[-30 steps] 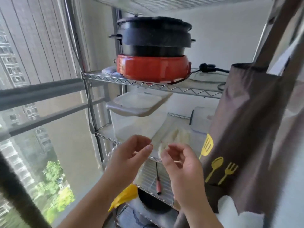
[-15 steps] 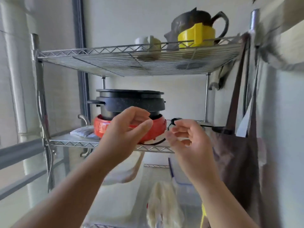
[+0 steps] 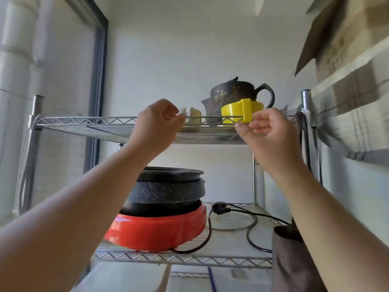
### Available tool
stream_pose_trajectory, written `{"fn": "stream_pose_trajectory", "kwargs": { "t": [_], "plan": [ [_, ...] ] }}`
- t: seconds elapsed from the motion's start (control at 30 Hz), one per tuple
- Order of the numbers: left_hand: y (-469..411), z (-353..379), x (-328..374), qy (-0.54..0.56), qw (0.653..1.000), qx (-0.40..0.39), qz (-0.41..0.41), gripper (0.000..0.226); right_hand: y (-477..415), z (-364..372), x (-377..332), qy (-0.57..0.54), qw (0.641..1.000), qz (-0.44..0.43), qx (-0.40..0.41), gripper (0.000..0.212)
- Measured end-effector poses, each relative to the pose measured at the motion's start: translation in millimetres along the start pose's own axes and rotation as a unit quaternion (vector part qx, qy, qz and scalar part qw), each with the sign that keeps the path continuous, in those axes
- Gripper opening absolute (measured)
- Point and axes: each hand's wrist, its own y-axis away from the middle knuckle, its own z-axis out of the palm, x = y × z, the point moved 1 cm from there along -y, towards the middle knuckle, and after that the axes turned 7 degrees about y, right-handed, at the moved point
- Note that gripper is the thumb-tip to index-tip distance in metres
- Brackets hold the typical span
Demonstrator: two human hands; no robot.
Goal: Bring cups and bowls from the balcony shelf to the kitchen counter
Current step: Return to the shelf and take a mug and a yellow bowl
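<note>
On the top wire shelf (image 3: 84,121) stand a small cream cup (image 3: 192,115), a dark brown teapot (image 3: 235,95) and a yellow cup (image 3: 237,111) in front of the teapot. My left hand (image 3: 156,125) is raised at the shelf's front edge just left of the cream cup, fingers loosely curled, holding nothing. My right hand (image 3: 267,131) is up just right of and below the yellow cup, fingers curled, fingertips close to its side; I cannot tell if they touch it.
On the shelf below sits a black pot (image 3: 168,190) on a red electric base (image 3: 160,228), with a black power cord (image 3: 231,213) beside it. A brown bag (image 3: 294,260) hangs at the right post. Cardboard (image 3: 328,39) leans at the upper right.
My view has tilted up from the lower shelves to the top shelf. Both hands have risen from the red cooker's level to the top shelf's front edge.
</note>
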Motion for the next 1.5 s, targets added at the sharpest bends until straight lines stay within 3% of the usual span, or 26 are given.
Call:
{"fn": "stream_pose_trajectory", "kwargs": {
  "t": [0.13, 0.27, 0.37, 0.63, 0.8, 0.93, 1.13, 1.27, 1.5],
  "plan": [
    [-39.7, 7.6, 5.8, -0.121, 0.992, -0.006, -0.044, 0.033, -44.7, -6.0, 2.2, 0.129, 0.989, -0.010, 0.065, 0.044],
    [-61.9, 22.2, 20.6, -0.182, 0.977, -0.082, -0.070, 0.047, -76.3, 0.3, 4.6, 0.223, 0.974, 0.041, -0.001, 0.052],
    [-70.4, 30.3, 31.3, -0.195, 0.973, -0.104, -0.066, 0.050, -89.8, 7.7, 2.4, 0.273, 0.960, 0.030, -0.055, 0.055],
    [-76.1, 44.5, 35.7, -0.226, 0.955, -0.158, -0.104, 0.037, -111.3, 29.3, -0.7, 0.275, 0.947, 0.029, -0.166, 0.036],
    [-78.5, 48.9, 32.1, -0.275, 0.944, -0.145, -0.116, 0.026, -115.4, 35.8, 3.1, 0.286, 0.946, 0.022, -0.152, 0.032],
    [-77.2, 46.4, 31.1, -0.281, 0.941, -0.132, -0.133, 0.022, -114.8, 35.9, 8.6, 0.280, 0.949, 0.025, -0.143, 0.043],
    [-77.6, 37.0, 20.0, -0.213, 0.955, -0.136, -0.157, 0.033, -110.9, 35.9, 11.7, 0.260, 0.959, 0.005, -0.109, 0.046],
    [-79.6, 30.2, 11.0, -0.120, 0.981, -0.062, -0.138, 0.016, -113.8, 32.1, 8.7, 0.235, 0.968, 0.001, -0.093, 0.044],
    [-83.7, -0.8, 14.7, 0.003, 0.997, 0.047, -0.058, 0.020, -116.9, 10.1, -23.1, 0.170, 0.984, -0.021, -0.039, 0.041]
  ]
}}
